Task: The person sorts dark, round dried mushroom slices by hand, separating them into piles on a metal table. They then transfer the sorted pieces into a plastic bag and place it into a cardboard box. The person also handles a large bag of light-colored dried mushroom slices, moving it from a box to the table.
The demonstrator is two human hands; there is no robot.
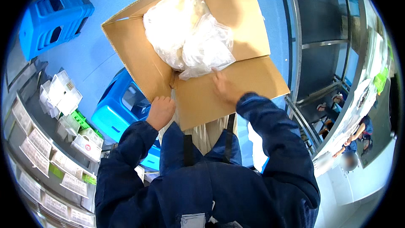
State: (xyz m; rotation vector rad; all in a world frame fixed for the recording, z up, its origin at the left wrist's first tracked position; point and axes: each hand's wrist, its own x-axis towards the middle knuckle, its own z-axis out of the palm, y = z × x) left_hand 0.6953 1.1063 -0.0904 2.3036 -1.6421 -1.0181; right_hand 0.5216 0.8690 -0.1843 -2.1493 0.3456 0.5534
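An open cardboard box [126, 42] with its flaps spread stands in front of me. Inside lies a bulky translucent plastic bag [205, 44], its contents washed out by glare. My left hand [162, 111] grips the edge of the box's near left flap. Over the near right flap, my right hand [224, 86] reaches to the lower edge of the bag; its fingertips touch or nearly touch the plastic, and I cannot tell whether they pinch it.
Blue plastic stools stand at the upper left [57, 22] and beside my left arm [118, 107]. White and green bins [65, 95] and labelled racks [39, 144] line the left. A metal-framed rack [295, 38] is on the right; people [357, 136] are beyond it.
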